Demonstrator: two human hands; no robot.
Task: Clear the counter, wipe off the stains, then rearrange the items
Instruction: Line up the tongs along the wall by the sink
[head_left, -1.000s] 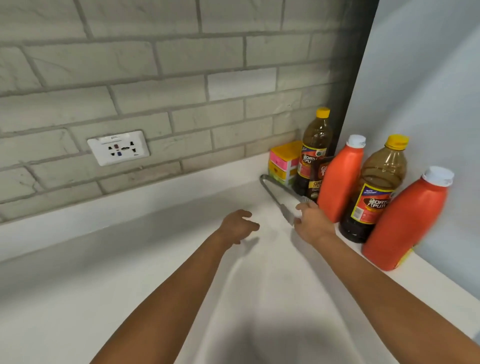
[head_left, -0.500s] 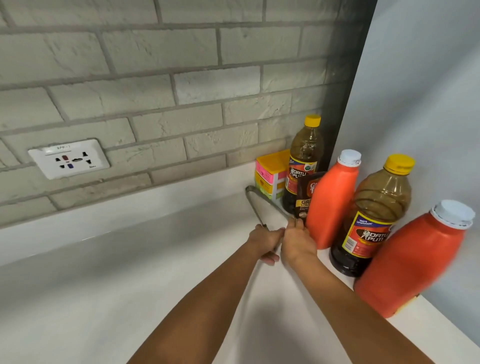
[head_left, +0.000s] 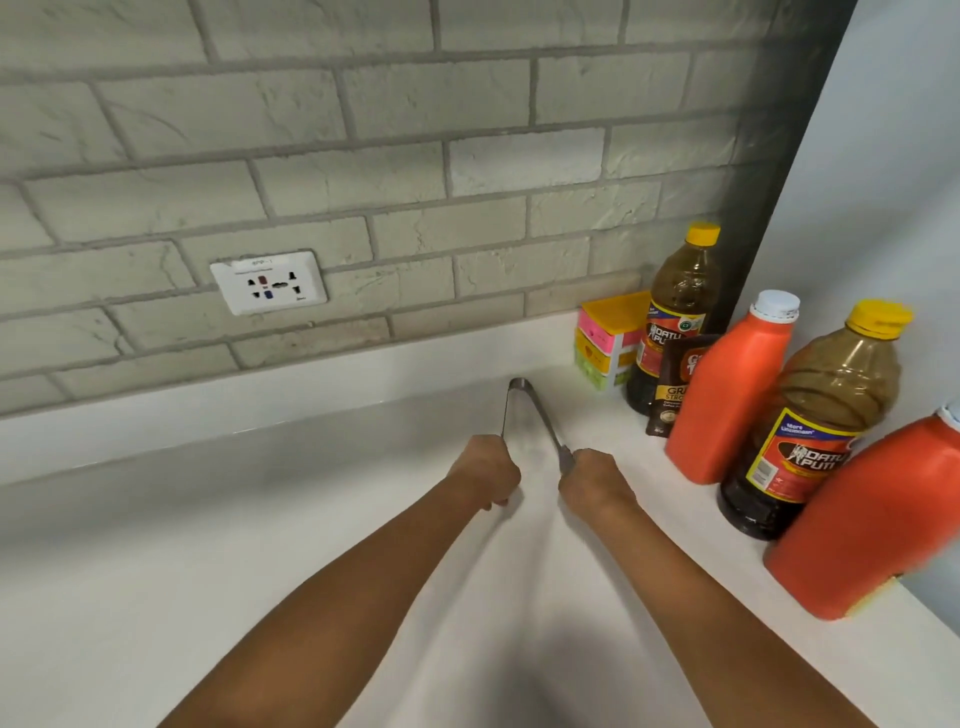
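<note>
Change: my hands, apart and free a second ago, now grip the tongs (head_left: 524, 410), left hand (head_left: 488, 470) and right hand (head_left: 589, 475) curled round one leg each, on the desk (head_left: 260, 545). Judged mid-rearrange. Room: open desk leftward; bottles (head_left: 727, 395) crowd the right; backsplash ledge (head_left: 260, 395) just behind.

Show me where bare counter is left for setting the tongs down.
The counter is bare left of the left hand, below the wall socket, and toward the camera between the forearms. It is crowded right of the right hand, where the tongs near the orange jug, bottles and sachet.
</note>
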